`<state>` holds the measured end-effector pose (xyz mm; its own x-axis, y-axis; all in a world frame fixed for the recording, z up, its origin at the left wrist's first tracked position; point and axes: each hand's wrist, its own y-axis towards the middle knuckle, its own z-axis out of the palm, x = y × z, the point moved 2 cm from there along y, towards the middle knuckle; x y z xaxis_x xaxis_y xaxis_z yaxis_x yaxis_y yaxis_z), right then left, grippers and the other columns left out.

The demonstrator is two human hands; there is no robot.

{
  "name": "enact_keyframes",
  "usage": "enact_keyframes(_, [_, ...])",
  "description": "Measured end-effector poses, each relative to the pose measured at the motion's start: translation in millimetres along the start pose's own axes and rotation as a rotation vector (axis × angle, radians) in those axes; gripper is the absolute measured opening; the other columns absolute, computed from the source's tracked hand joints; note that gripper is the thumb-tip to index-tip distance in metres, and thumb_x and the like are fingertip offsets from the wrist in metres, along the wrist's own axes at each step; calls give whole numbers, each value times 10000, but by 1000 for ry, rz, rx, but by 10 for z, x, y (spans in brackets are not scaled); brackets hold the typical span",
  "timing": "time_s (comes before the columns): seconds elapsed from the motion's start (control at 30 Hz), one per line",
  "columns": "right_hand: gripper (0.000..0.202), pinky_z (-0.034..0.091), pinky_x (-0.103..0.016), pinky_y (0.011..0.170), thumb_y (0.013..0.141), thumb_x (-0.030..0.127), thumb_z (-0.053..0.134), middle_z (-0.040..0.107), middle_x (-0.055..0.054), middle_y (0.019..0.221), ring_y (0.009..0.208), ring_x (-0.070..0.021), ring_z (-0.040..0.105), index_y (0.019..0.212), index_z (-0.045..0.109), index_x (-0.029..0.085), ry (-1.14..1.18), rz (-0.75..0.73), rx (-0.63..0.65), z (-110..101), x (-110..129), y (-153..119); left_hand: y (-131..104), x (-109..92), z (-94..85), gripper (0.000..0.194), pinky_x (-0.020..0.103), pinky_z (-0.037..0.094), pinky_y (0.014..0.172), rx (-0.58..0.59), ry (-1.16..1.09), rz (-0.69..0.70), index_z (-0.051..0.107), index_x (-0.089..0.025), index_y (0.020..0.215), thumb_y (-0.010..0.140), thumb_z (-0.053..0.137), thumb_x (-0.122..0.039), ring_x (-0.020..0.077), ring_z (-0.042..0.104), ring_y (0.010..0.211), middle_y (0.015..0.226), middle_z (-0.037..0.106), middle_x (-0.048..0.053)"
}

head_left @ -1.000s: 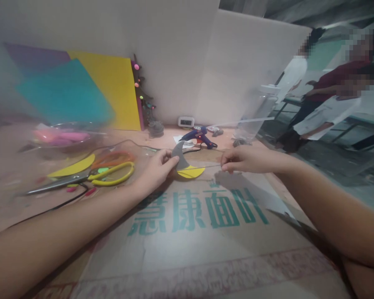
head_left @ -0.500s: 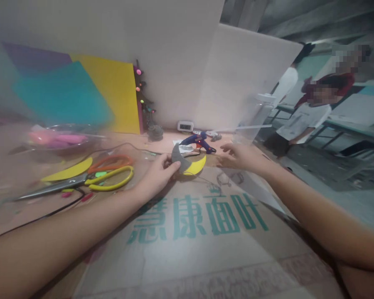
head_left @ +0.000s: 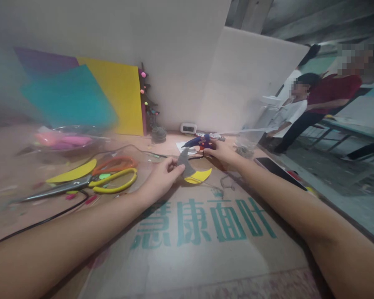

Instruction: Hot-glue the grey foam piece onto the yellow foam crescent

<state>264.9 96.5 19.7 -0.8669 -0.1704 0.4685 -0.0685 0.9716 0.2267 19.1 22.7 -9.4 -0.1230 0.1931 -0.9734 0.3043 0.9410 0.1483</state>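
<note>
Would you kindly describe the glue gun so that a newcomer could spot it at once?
Start at the big pale back panel, then drop to the small, dark-screened white box at its foot. Just in front is the glue gun; its dark blue body and glowing red light set it apart from the grey-and-yellow crescent.

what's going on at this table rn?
A person's left hand pinches a grey-and-yellow crescent over a printed sheet. The right hand is at a blue glue gun just beyond; whether its grip is closed is hard to tell. Open-handled scissors lie off to the left, next to a yellow cutout.
</note>
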Motion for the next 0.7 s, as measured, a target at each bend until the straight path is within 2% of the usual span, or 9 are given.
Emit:
enact_keyframes(0.1, [416,520,-368,846,815,352,647,723,-145,1086,968,-275,671,1154,638,112,-2,34,-44,52,22,3,0,-9,8,190,212,282,459,13,-49,-21,525,-192,846,829,567,-377,90,393,462,526,470,-91])
enact_keyframes(0.23, [436,504,-366,892,833,333,611,704,-152,1148,1011,-266,657,1201,616,100,15,71,-91,77,-15,-17,-2,-25,14,159,201,282,441,16,-75,-35,512,-190,847,812,565,-336,83,404,459,531,491,-89])
enact_keyframes(0.4, [408,505,-375,884,819,331,630,722,-146,1094,958,-264,668,1157,641,102,36,88,-113,59,-52,-43,-18,-37,23,123,192,304,439,25,-78,-44,501,-187,848,804,550,-291,78,425,461,542,520,-81])
enact_keyframes(0.57, [423,506,-345,863,822,319,640,729,-127,1081,943,-244,675,1199,615,128,73,83,-158,56,-41,-50,-28,-60,33,104,186,317,441,30,-76,-51,492,-189,837,804,541,-274,76,432,460,535,518,-84])
enact_keyframes(0.63, [381,512,-330,822,836,337,627,738,-116,1027,901,-236,682,1158,630,134,91,99,-180,25,-18,-49,-27,-60,30,103,187,313,438,32,-69,-47,497,-187,836,808,540,-277,75,431,459,541,525,-81])
enact_keyframes(0.7, [335,517,-322,734,844,383,613,741,-100,871,786,-232,683,1059,661,131,104,129,-191,-49,20,-63,-23,-51,24,108,187,316,440,34,-64,-37,503,-186,834,811,545,-282,76,438,466,549,534,-75])
